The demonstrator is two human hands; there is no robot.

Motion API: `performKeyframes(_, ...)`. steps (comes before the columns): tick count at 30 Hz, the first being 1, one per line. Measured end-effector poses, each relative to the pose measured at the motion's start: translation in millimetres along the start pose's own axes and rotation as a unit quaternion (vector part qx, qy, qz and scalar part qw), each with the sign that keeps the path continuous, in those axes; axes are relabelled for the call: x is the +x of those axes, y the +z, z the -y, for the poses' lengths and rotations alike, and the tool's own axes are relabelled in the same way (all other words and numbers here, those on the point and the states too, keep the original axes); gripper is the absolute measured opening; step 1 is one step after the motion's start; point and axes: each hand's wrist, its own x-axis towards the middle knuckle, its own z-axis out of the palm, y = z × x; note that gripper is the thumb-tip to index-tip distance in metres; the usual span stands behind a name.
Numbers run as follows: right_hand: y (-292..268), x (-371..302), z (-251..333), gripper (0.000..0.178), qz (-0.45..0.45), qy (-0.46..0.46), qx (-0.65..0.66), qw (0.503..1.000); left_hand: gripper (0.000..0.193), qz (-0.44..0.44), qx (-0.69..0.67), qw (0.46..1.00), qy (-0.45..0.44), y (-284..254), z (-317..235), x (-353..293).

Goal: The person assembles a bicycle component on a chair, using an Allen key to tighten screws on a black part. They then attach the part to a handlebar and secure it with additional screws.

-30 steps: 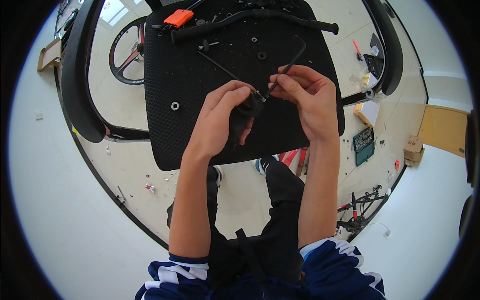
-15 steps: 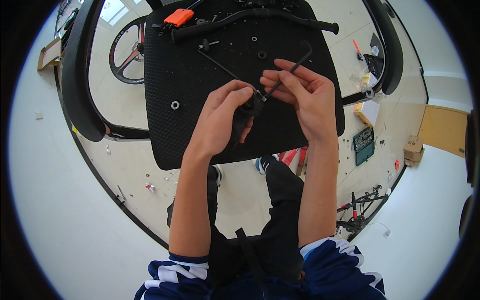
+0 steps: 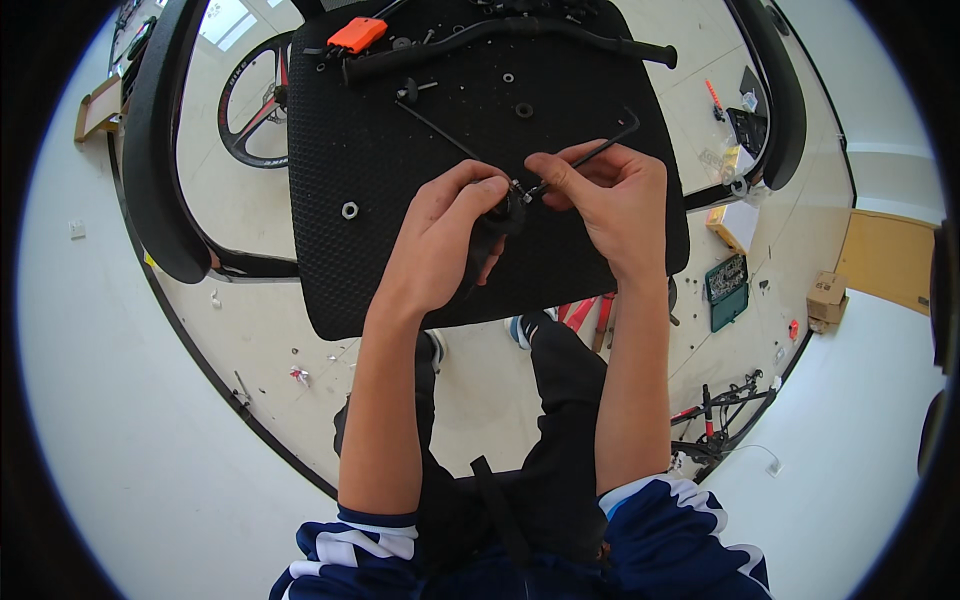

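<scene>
Above a black chair seat (image 3: 400, 260), my left hand (image 3: 435, 230) is closed round a small black part (image 3: 510, 212) with a silver bolt at its top; my fingers hide most of it, so its exact kind is unclear. My right hand (image 3: 625, 205) pinches a black L-shaped hex key (image 3: 610, 145) between thumb and fingers. The key's near end meets the silver bolt, while its bent end points away to the far right. A thin dark rod or cable (image 3: 440, 128) runs from my left fingertips toward a small black fitting (image 3: 408, 92) on the seat.
A black handlebar (image 3: 520, 28) and an orange block (image 3: 358, 35) lie at the seat's far side. A silver nut (image 3: 350, 210) and black ring (image 3: 524, 110) rest nearer. Armrests (image 3: 160, 150) flank the seat. On the floor are a wheel (image 3: 228, 110), green case (image 3: 728, 293) and bike frame (image 3: 725, 415).
My right fingers have closed in on the hex key and moved nearer to the bolt. The key's bent end has swung slightly right and toward me. My left hand stays in place.
</scene>
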Motion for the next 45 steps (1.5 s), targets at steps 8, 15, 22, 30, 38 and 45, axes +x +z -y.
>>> performKeyframes(8,-6.9,1.3,-9.4,0.044,0.052,0.009,0.068,0.996,0.036,0.002,0.017,1.0,-0.006,0.3,0.5,0.1)
performKeyframes(15,-4.5,-1.0,-6.8,0.063,0.121,0.004,0.19,0.974,0.036,-0.01,0.01,1.0,0.001,2.3,-1.4,-1.7)
performKeyframes(22,0.5,0.2,-4.6,0.047,0.108,0.017,0.233,0.966,0.035,-0.005,-0.007,1.0,0.012,0.3,-0.7,-1.3)
performKeyframes(30,4.3,-0.6,-1.3,0.022,-0.036,-0.025,-0.036,0.998,0.035,-0.013,0.005,1.0,0.019,0.3,0.2,0.0)
performKeyframes(38,7.7,-4.0,2.2,0.02,-0.048,-0.042,0.081,0.995,0.035,-0.011,-0.002,1.0,0.025,-1.3,-0.7,-1.5)
performKeyframes(45,16.8,-4.8,-2.6,0.029,-0.071,-0.055,0.12,0.989,0.038,0.009,-0.027,0.999,0.037,1.0,-1.1,-0.9)
